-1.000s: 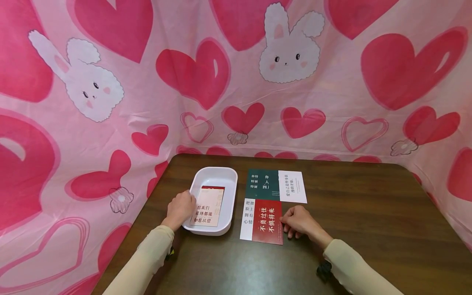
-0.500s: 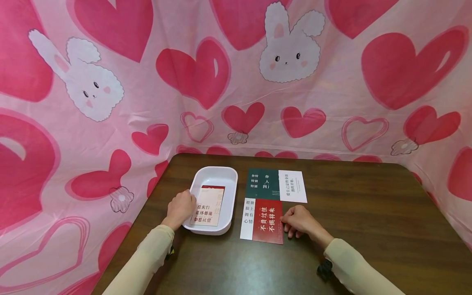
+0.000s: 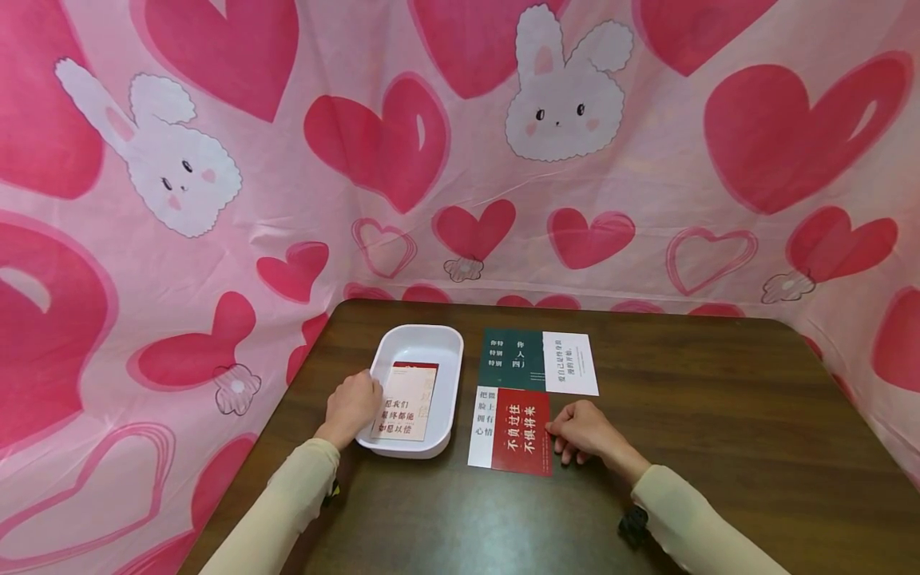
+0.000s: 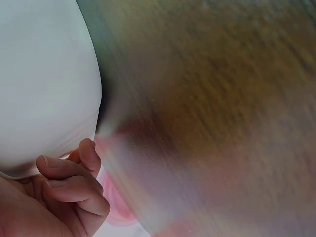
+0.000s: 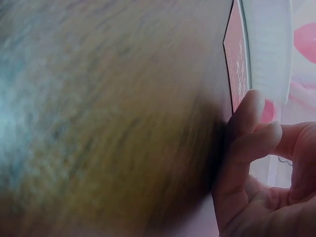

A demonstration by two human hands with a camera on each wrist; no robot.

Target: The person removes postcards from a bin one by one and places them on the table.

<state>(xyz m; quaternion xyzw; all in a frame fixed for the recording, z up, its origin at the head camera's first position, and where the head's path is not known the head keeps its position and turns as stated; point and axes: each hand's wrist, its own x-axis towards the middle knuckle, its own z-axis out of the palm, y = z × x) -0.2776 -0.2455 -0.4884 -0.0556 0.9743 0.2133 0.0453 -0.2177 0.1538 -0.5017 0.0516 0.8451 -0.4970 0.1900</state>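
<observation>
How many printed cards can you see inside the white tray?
2: a cream card on top, and a red card beneath, peeking past its far edge, both in the white tray. More may be hidden underneath.

A brown wood-grain table stands before a pink heart-patterned cloth; left of the table's middle, a white rounded rectangular tray holds a cream printed card atop a red card, with the left hand at its left rim. Right of the tray, a green printed card lies far left, a white printed card far right, a narrow white card strip near left, and a red printed card near right, the right hand at its right edge.
</observation>
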